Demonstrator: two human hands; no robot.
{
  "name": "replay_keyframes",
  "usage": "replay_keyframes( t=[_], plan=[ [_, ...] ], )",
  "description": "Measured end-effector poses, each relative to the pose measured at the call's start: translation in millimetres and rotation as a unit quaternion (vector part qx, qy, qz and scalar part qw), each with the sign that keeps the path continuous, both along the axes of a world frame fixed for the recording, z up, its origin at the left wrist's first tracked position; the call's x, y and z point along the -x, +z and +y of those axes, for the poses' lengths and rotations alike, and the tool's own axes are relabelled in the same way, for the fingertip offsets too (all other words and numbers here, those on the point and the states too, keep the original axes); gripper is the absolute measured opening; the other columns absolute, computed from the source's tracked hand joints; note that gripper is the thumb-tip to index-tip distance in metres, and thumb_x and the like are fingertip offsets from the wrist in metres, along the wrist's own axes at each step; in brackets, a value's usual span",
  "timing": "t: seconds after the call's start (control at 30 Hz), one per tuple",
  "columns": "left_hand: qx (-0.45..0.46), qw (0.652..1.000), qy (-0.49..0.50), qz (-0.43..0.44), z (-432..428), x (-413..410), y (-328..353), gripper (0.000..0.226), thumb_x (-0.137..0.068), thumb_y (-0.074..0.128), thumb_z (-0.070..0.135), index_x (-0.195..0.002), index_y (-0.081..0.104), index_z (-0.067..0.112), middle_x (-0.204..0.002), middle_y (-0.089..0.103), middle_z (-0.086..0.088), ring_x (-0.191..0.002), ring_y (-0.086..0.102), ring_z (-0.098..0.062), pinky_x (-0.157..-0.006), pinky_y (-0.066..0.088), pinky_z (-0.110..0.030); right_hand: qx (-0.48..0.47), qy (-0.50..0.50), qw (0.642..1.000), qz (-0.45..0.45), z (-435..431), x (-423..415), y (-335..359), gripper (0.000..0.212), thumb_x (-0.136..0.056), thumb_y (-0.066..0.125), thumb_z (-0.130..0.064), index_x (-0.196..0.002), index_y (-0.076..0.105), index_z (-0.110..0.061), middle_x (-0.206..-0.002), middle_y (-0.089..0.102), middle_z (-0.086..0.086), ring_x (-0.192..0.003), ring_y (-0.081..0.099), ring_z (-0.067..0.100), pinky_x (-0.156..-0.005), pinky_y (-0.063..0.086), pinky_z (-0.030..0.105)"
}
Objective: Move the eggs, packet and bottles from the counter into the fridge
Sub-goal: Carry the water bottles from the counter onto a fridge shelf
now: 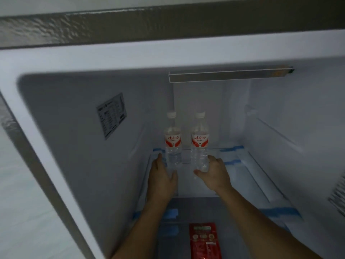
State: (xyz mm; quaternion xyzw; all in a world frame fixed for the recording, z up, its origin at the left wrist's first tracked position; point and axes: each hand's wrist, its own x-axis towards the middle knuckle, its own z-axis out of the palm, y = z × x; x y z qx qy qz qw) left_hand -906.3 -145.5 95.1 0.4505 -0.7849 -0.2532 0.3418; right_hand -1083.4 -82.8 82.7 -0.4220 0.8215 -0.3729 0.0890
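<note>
Gripping upright bottles [172, 141] (one each): left hand [162, 176], right hand [214, 172].

A: What is cropped?
B: The packet [205, 240] is cut by the bottom edge.
A: Hidden?
B: The left bottle [172, 139] has its base covered by the left hand [162, 176], the right bottle [199, 141] by the right hand [214, 174]. The sticker [111, 115] is too small to be read.

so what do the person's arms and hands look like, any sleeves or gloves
Both are bare: no gloves on the left hand or the right hand, and no sleeve shows on the left forearm or the right forearm up to the frame's lower edge. No watch or band shows at either wrist. The picture is too soft to tell rings.
</note>
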Motion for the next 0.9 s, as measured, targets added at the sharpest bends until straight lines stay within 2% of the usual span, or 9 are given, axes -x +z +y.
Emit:
replay_keyframes(
  t=[0.03, 0.1, 0.17, 0.27, 0.4, 0.53, 0.63, 0.9],
  plan=[
    [0.025, 0.999, -0.006, -0.023, 7, -7, -1, 0.076, -0.093, 0.064, 0.024, -0.155, 0.021, 0.011, -0.151, 0.039, -0.009, -0.133, 0.042, -0.022, -0.102, 0.025, -0.014, -0.007, -0.001, 0.999, 0.033, 9, -5, 1, 0.067, -0.082, 0.077, -0.045, -0.135, 0.053, -0.012, -0.121, 0.056, 0.013, -0.108, 0.060, 0.031, -0.092, 0.051, 0.038],
    [0.089, 0.993, -0.024, -0.069, 21, -23, -4, 0.070, -0.090, 0.062, 0.031, -0.151, 0.030, 0.016, -0.143, 0.049, -0.007, -0.122, 0.050, -0.022, -0.102, 0.040, -0.024, -0.030, -0.009, 0.993, 0.113, 29, -18, 3, 0.065, -0.089, 0.067, -0.049, -0.141, 0.049, -0.014, -0.128, 0.056, 0.012, -0.114, 0.059, 0.031, -0.094, 0.052, 0.043],
    [0.132, 0.984, -0.051, -0.109, 33, -38, -9, 0.063, -0.087, 0.059, 0.037, -0.145, 0.042, 0.017, -0.133, 0.058, -0.005, -0.113, 0.056, -0.023, -0.094, 0.050, -0.035, -0.036, -0.015, 0.983, 0.180, 50, -31, 1, 0.063, -0.090, 0.062, -0.051, -0.140, 0.052, -0.014, -0.128, 0.061, 0.011, -0.114, 0.060, 0.031, -0.092, 0.053, 0.045],
    [0.187, 0.971, -0.103, -0.111, 54, -60, -14, 0.058, -0.083, 0.053, 0.042, -0.134, 0.056, 0.014, -0.121, 0.066, -0.006, -0.104, 0.063, -0.026, -0.087, 0.054, -0.036, 0.008, -0.020, 0.969, 0.245, 83, -53, -7, 0.059, -0.088, 0.058, -0.050, -0.132, 0.061, -0.012, -0.118, 0.067, 0.011, -0.104, 0.065, 0.031, -0.086, 0.055, 0.045],
    [0.241, 0.953, -0.134, -0.123, 82, -87, -21, 0.058, -0.083, 0.053, 0.044, -0.133, 0.058, 0.014, -0.125, 0.065, -0.007, -0.111, 0.062, -0.028, -0.091, 0.053, -0.043, 0.037, -0.026, 0.953, 0.299, 135, -94, -19, 0.058, -0.089, 0.047, -0.052, -0.131, 0.061, -0.014, -0.125, 0.064, 0.009, -0.115, 0.060, 0.028, -0.097, 0.052, 0.047],
    [0.245, 0.949, -0.147, -0.132, 119, -105, -27, 0.060, -0.084, 0.050, 0.046, -0.135, 0.056, 0.016, -0.130, 0.062, -0.007, -0.118, 0.058, -0.029, -0.097, 0.049, -0.049, 0.031, -0.037, 0.952, 0.304, 183, -123, -40, 0.056, -0.090, 0.053, -0.051, -0.134, 0.059, -0.016, -0.130, 0.061, 0.010, -0.122, 0.056, 0.030, -0.100, 0.048, 0.049],
    [0.243, 0.950, -0.152, -0.122, 148, -115, -33, 0.058, -0.083, 0.051, 0.045, -0.134, 0.057, 0.018, -0.130, 0.061, -0.004, -0.118, 0.057, -0.028, -0.097, 0.047, -0.045, 0.006, -0.045, 0.954, 0.296, 215, -137, -55, 0.059, -0.087, 0.058, -0.053, -0.134, 0.058, -0.018, -0.130, 0.060, 0.008, -0.120, 0.057, 0.029, -0.099, 0.049, 0.047],
    [0.218, 0.935, -0.242, -0.142, 219, -114, -79, 0.058, -0.080, 0.062, 0.048, -0.132, 0.057, 0.022, -0.131, 0.061, -0.001, -0.119, 0.057, -0.023, -0.100, 0.047, -0.049, -0.051, -0.090, 0.955, 0.277, 307, -171, -86, 0.057, -0.090, 0.050, -0.052, -0.133, 0.060, -0.016, -0.130, 0.062, 0.011, -0.119, 0.059, 0.030, -0.098, 0.050, 0.049]
  ],
)
